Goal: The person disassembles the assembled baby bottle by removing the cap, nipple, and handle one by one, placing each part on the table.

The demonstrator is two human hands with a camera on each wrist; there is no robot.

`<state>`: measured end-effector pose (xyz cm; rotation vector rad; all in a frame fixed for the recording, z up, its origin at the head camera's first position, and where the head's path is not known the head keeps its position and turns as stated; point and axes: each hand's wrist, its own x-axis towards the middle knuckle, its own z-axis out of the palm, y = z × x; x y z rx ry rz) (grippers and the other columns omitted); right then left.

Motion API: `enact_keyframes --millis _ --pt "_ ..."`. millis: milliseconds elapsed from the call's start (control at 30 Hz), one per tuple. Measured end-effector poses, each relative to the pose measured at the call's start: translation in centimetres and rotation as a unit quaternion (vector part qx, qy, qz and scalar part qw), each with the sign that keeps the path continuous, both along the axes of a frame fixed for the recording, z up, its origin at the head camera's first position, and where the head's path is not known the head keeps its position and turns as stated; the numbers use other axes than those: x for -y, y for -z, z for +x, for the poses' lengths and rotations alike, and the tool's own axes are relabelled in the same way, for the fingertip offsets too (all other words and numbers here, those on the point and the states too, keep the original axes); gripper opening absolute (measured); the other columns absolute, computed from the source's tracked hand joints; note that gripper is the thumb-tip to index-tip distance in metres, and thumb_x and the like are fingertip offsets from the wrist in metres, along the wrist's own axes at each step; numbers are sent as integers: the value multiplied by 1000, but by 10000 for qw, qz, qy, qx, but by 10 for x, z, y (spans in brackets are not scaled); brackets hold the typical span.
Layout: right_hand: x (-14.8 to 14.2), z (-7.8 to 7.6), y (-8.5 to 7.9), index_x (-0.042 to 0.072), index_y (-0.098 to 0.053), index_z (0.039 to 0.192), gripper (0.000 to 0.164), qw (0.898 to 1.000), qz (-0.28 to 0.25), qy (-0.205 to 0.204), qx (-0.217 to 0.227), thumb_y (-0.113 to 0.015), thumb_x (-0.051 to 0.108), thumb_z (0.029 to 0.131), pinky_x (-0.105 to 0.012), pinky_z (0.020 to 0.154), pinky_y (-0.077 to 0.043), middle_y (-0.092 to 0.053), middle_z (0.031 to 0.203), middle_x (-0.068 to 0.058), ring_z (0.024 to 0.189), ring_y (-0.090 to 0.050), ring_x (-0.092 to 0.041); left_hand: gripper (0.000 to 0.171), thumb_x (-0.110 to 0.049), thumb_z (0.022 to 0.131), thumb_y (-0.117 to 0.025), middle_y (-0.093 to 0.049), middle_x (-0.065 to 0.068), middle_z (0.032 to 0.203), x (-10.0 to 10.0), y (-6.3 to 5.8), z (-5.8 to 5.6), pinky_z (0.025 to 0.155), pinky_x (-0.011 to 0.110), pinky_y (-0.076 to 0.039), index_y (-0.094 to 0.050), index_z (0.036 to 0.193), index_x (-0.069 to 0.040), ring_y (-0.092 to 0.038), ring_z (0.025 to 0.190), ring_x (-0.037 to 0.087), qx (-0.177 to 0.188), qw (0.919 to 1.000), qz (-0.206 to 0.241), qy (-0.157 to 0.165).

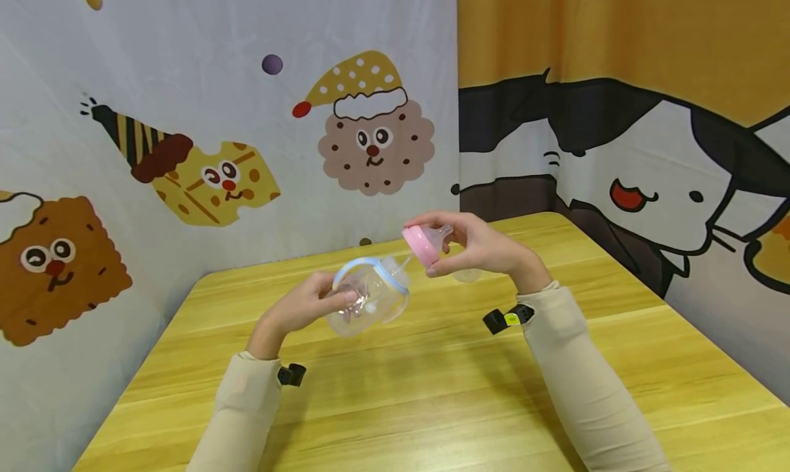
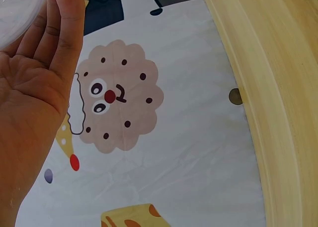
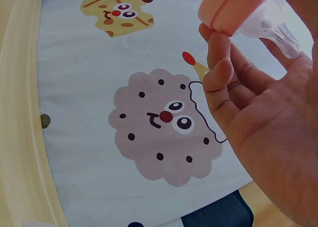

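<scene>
My left hand (image 1: 304, 303) grips a clear baby bottle (image 1: 361, 306) with a light-blue ring and handle, held above the table and tilted with its mouth to the right. Only part of the bottle (image 2: 16, 13) shows at the left wrist view's top corner. My right hand (image 1: 484, 244) holds a pink bottle collar (image 1: 422, 245) by its rim, with a clear teat (image 1: 441, 234) pointing up and right. A thin clear straw (image 1: 405, 261) runs between the collar and the bottle mouth. Collar and bottle are apart. In the right wrist view, fingers curl around the pink collar (image 3: 226, 9).
Behind the right hand, a clear rounded object (image 1: 467, 275) sits on the wooden table (image 1: 395, 403), mostly hidden. Cartoon-printed cloths (image 1: 204, 40) hang along the table's back and right side. Black straps with small devices (image 1: 508, 318) are on both wrists.
</scene>
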<state>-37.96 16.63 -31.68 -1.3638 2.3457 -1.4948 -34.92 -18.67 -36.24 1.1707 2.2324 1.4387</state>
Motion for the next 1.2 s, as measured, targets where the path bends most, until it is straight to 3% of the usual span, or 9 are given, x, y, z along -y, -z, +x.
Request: enact_keyframes --millis 267,767,1200 --pt "-2 0 -2 11 -61 146 69 10000 -73 12 -24 -88 7 83 -33 81 -52 -65 135 -5 94 -61 -26 39 -30 107 -62 -74 12 91 1 0 -1 72 37 -63 -70 114 8 -71 80 16 -40 9999 -51 -95" --pt "-6 2 -4 6 -56 148 70 9993 -274 153 217 -86 11 85 -31 73 -53 -59 134 -11 86 -60 -27 39 -33 107 -62 -76 14 97 -2 -1 -1 75 39 -64 -72 116 4 -74 84 20 -16 9999 -91 -60" --pt "-7 2 -4 8 -56 148 68 9988 -328 291 218 -85 14 87 -30 72 -50 -59 128 -10 83 -56 -26 36 -30 108 -61 -74 9 91 -1 1 -1 72 37 -63 -71 114 4 -70 80 17 -1 10000 -69 -57"
